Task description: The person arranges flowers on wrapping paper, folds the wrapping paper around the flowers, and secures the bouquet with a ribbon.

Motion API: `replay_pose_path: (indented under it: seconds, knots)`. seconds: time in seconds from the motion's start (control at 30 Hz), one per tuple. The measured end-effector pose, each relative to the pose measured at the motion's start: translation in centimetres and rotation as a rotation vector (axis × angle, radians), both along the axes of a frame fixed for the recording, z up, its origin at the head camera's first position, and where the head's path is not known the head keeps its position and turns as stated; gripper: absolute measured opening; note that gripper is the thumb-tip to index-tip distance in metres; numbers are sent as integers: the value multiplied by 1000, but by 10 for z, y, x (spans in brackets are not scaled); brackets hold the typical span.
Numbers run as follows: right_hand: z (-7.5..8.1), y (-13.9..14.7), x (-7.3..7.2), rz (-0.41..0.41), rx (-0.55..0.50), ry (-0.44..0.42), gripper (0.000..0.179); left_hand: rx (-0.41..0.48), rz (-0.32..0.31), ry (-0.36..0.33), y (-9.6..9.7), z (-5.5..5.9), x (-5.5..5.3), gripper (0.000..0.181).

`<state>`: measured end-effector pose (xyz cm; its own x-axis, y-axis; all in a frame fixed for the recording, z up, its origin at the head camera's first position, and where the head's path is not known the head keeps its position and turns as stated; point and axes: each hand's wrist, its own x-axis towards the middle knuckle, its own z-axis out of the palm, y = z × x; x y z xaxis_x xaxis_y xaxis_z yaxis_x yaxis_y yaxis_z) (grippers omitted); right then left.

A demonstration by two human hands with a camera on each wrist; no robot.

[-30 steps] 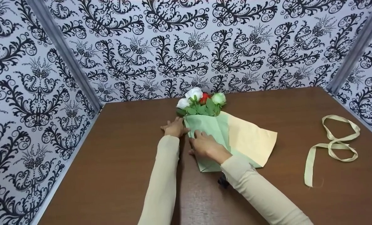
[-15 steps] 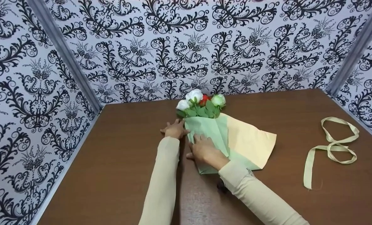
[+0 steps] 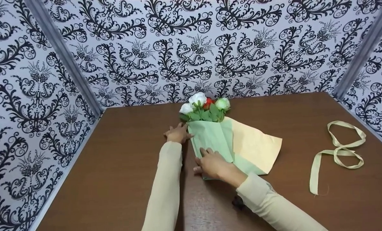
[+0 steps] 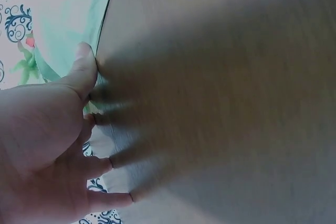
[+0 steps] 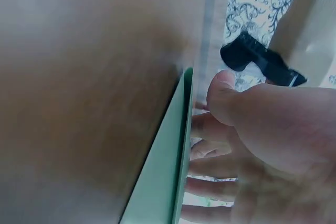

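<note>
Bouquet (image 3: 207,116) lies on table (image 3: 130,154), ctr. rear; long axis approx. front-to-back, blooms (image 3: 198,100) toward rear wall (image 3: 178,61). Blooms white, red, pale grn.; wrap (image 3: 208,134) grn., cream panel (image 3: 255,144) at R. L hand (image 3: 177,133): fingers apart, thumb at wrap edge. R hand (image 3: 215,164): fingers extended on wrap.

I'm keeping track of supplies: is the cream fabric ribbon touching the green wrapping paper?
No, the cream fabric ribbon lies loosely looped on the smooth brown tabletop, well apart from the green wrapping paper.
</note>
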<state>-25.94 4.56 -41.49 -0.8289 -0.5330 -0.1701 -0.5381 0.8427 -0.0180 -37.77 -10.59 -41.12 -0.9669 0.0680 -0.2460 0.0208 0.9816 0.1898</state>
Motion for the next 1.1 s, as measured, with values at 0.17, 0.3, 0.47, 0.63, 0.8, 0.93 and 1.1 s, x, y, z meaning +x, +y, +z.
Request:
replay_pose_path:
  seconds: [0.17,0.3,0.47,0.63,0.8,0.93,1.1]
  knots:
    - [0,12,17,17,-117,-78,50,27,6,-15,1,-1,2,67]
    - [1,17,28,31,-142,-114,54,79,16,-39,0,0,1,67]
    - [2,23,36,82,-119,-101,55,94,29,-48,-1,1,-2,67]
    - [5,33,40,119,-159,-191,54,99,23,-56,-1,0,-3,68]
    - [6,41,46,118,-200,-294,53,93,4,-57,-1,-2,-3,68]
    - [6,44,53,131,-189,-316,52,79,0,-49,-1,-3,-3,68]
    - [6,46,55,114,-198,-326,51,70,-10,-24,-1,-3,-3,66]
